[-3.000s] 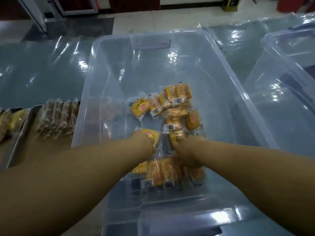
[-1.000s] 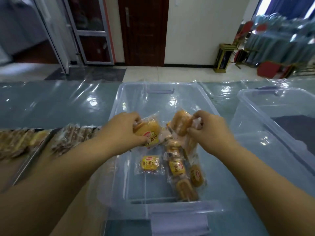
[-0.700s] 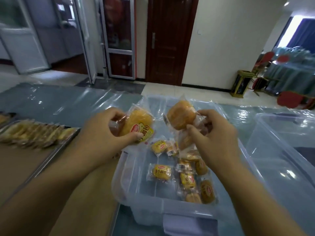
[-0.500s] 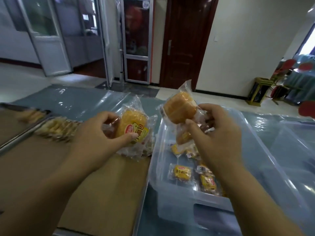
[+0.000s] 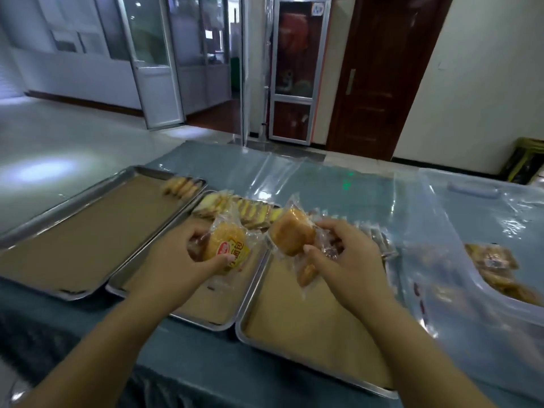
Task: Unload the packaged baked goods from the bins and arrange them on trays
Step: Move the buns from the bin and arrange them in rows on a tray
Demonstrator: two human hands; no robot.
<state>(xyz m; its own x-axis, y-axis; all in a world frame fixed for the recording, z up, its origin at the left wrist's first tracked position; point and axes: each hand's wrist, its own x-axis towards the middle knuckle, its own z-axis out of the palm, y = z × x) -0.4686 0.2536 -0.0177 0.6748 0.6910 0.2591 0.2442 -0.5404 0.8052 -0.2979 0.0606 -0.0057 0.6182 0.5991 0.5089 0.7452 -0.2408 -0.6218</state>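
Observation:
My left hand [image 5: 182, 260] grips a clear-wrapped bun with a yellow and red label [image 5: 226, 245] above the middle steel tray [image 5: 206, 316]. My right hand [image 5: 344, 260] holds wrapped golden buns [image 5: 291, 234], one on top and at least one more dangling below, over the near-right tray [image 5: 294, 346]. A row of wrapped yellow cakes [image 5: 241, 210] lines the far end of the middle tray. At the right stands the clear plastic bin [image 5: 441, 260], with more wrapped buns [image 5: 494, 266] visible through its wall.
A third tray [image 5: 73, 228] on the left is lined with brown paper and has a few wrapped pastries [image 5: 182, 185] at its far corner. The table [image 5: 338, 178] is covered by shiny plastic sheeting. Behind it are glass doors and a dark wooden door.
Both hands lifted wrapped buns out of the bin and carried them left, over the trays. The view swung left, so the bin now sits at the right edge.

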